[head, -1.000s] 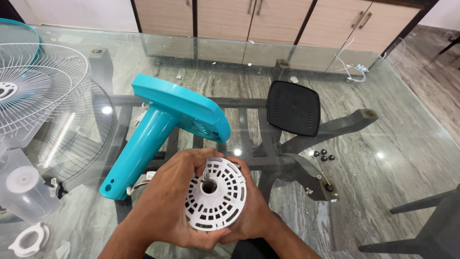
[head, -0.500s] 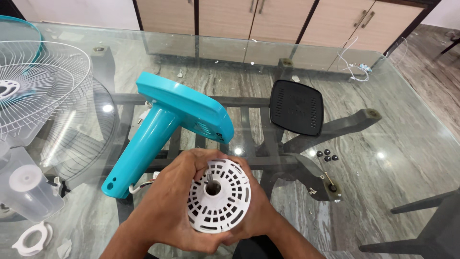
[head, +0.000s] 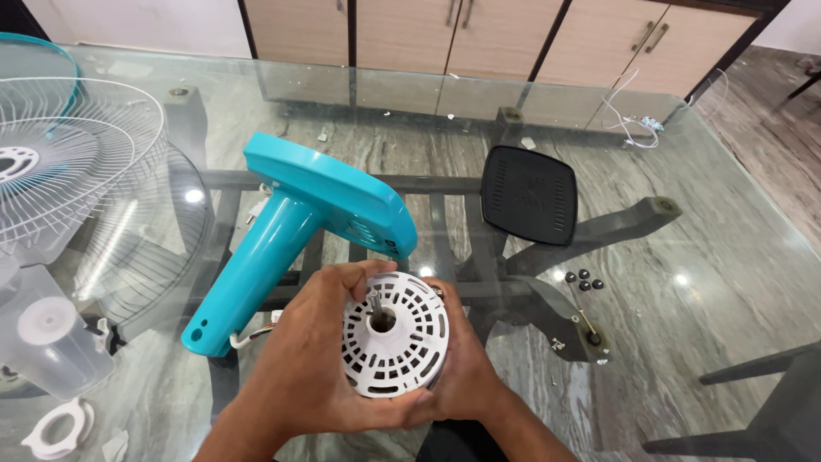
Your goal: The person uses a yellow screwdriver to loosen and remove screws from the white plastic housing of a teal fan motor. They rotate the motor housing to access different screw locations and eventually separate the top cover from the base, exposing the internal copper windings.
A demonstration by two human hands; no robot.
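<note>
Both hands clamped on a round white plastic vented motor cover [head: 395, 345], held face-up above the near edge of the glass table [head: 727, 257]. Left hand [head: 312, 359] wraps the cover's left rim and underside, thumb curled along the bottom edge, fingertips [head: 363, 275] at the top rim near the centre hole. Right hand [head: 466, 368] cups the right rim from behind, mostly hidden by the cover. A short metal shaft pokes up at the centre hole.

Just behind the hands, touching nothing they hold as far as visible: a teal plastic fan stand with a tube neck and flat base [head: 299, 222], lying tilted on the glass, neck end pointing to the near left, a white wire at that end.

Right of it, well apart from the hands: a black square vented plastic cover [head: 528, 193], flat on the glass. Further right, a small cluster of black round screws [head: 583, 278]; open glass around them out to the right edge.

Left side crowded: a white wire fan guard [head: 68, 162] over a second cage, a clear plastic fan blade with white hub [head: 47, 338] near the left edge, a white plastic ring nut [head: 56, 425] at the near left corner.

Far edge: white cable [head: 629, 115] near the corner, wooden cabinets [head: 513, 38] beyond. Middle and right of the glass give the most free room.
</note>
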